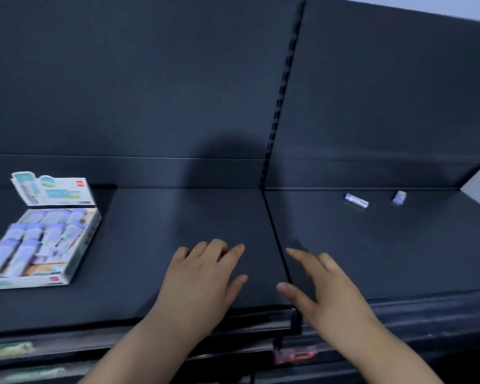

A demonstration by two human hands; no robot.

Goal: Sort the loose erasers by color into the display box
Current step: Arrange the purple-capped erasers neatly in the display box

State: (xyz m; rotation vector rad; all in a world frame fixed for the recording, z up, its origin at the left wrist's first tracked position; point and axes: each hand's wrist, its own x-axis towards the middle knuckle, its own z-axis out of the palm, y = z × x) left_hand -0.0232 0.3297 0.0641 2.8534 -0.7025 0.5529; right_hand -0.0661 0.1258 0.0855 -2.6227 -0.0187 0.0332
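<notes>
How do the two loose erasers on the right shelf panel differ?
The left eraser shows its long side, lying slantwise; the right eraser looks short and stubby. The left eraser lies nearer the centre seam, the right eraser farther out. Both look pale purple and lie untouched.

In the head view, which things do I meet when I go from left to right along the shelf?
display box → left hand → right hand → long loose eraser → short loose eraser
</notes>
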